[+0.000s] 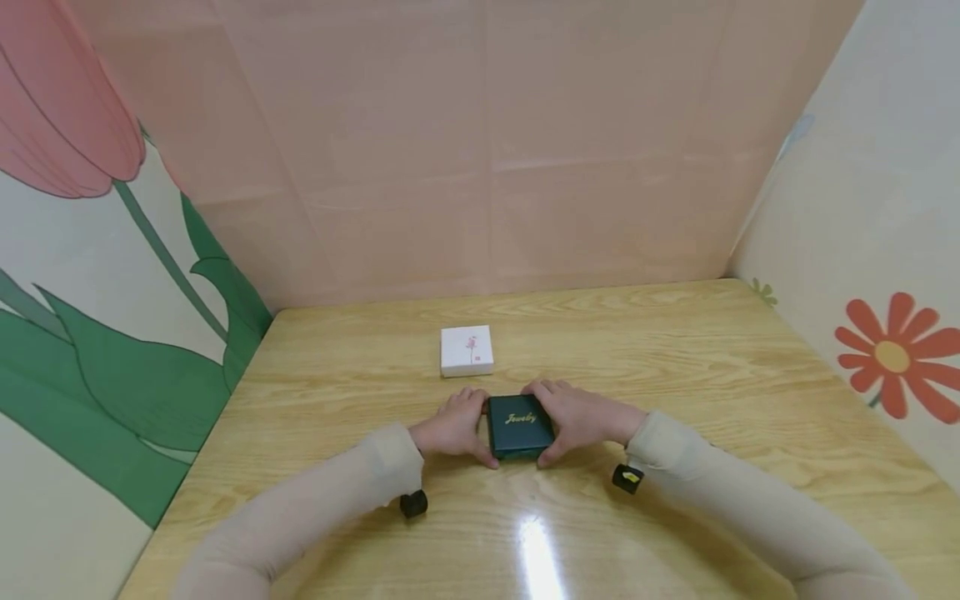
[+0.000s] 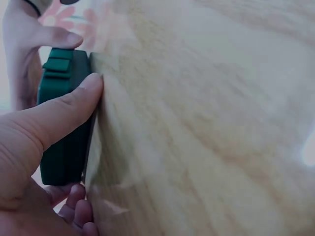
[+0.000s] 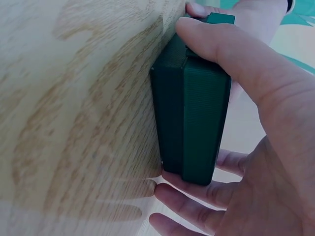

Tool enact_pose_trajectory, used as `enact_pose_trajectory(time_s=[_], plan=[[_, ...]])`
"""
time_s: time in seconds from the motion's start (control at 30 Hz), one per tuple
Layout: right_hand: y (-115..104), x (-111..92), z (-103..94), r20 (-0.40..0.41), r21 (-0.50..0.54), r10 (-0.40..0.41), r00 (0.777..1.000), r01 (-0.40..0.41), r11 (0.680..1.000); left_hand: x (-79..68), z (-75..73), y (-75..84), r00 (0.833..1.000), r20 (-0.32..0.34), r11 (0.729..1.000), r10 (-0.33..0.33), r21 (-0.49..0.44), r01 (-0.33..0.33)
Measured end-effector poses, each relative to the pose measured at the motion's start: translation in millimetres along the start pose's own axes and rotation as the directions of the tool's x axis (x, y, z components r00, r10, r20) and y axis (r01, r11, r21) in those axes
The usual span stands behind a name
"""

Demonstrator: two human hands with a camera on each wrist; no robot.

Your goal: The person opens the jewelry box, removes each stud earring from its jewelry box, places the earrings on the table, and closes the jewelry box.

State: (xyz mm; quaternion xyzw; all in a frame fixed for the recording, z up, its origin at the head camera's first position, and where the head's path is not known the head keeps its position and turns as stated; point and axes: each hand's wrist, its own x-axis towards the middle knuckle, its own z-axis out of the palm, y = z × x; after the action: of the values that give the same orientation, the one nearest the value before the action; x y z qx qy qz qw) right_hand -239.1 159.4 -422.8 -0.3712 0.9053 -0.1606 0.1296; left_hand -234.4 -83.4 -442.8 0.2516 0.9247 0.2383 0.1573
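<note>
A dark green jewelry box (image 1: 520,427), with gold "Jewelry" lettering on its closed lid, lies on the wooden table. My left hand (image 1: 453,423) grips its left side, thumb at the near corner and fingers round the far one. From the other side my right hand (image 1: 581,416) holds it the same way. In the left wrist view, a green clasp tab (image 2: 57,66) shows on the near face, between the two thumbs. The right wrist view shows the box's side (image 3: 204,118) close against the tabletop.
A small white box (image 1: 466,350) with a pink flower print stands behind the jewelry box, slightly left. Walls with a tulip (image 1: 67,100) and a red flower (image 1: 892,357) flank the table, and a plain pinkish sheet (image 1: 480,167) hangs along its back edge.
</note>
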Motion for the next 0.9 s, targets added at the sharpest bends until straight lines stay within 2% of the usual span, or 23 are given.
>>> enact_pose_trajectory(time_s=[0.17, 0.57, 0.7, 0.9], plan=[[-2.3, 0.3, -0.8, 0.008, -0.003, 0.003, 1.0, -0.003, 1.0, 0.4, 2.9, -1.8, 1.0, -0.013, 0.999, -0.027, -0.02, 0.027], [-6.8, 1.2, -7.1, 0.072, 0.011, 0.062, 0.995, -0.063, 0.998, -1.3, 3.1, -1.5, 0.998, 0.027, 0.994, -0.053, -0.096, 0.055], [-10.2, 2.3, -8.0, 0.048, 0.014, 0.01, 0.999, -0.011, 1.0, -2.4, 2.5, -1.1, 0.998, 0.032, 0.993, -0.049, -0.104, 0.052], [-16.0, 5.8, -7.4, 0.02, -0.015, -0.139, 0.99, 0.139, 0.99, -3.9, 1.5, -2.0, 0.999, 0.037, 0.994, -0.037, -0.1, 0.04]])
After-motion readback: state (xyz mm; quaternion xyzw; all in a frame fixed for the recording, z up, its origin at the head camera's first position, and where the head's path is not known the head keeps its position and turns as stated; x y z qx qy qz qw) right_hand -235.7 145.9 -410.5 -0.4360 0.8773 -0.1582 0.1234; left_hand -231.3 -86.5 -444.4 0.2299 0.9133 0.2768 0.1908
